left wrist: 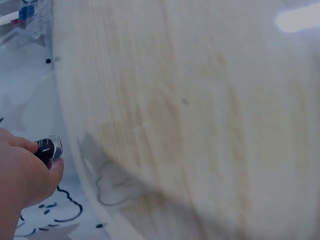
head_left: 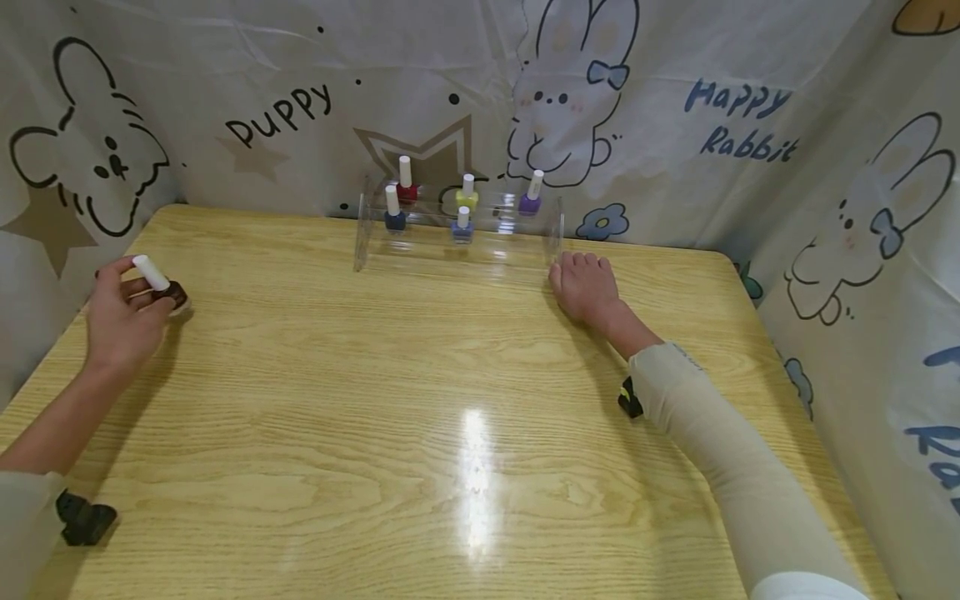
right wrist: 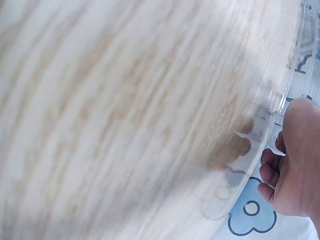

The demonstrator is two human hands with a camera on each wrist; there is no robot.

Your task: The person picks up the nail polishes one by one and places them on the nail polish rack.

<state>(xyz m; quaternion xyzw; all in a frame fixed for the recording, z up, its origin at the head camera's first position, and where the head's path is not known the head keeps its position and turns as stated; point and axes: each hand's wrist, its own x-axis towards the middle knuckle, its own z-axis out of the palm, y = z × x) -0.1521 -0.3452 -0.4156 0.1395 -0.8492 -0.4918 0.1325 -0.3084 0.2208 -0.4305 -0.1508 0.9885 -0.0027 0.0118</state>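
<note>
In the head view my left hand [head_left: 126, 321] is at the table's far left, pinching a nail polish bottle [head_left: 171, 293] with dark polish and a long white cap. The bottle tilts, its cap up and to the left. In the left wrist view the dark glass [left wrist: 49, 149] shows between thumb and fingers. My right hand [head_left: 585, 287] is at the front right corner of a clear two-tier rack [head_left: 480, 268], fingers curled around its end panel. Part of that grip is hidden. Red [head_left: 407, 193], yellow [head_left: 467, 198] and purple [head_left: 529, 203] polishes stand on the upper tier.
Dark navy [head_left: 394, 221] and blue [head_left: 462, 230] polishes stand on the rack's lower tier. The wooden table [head_left: 337, 375] has rounded back corners. A printed cloth [head_left: 660, 50] hangs behind it and along both sides. Light glares off the table's middle.
</note>
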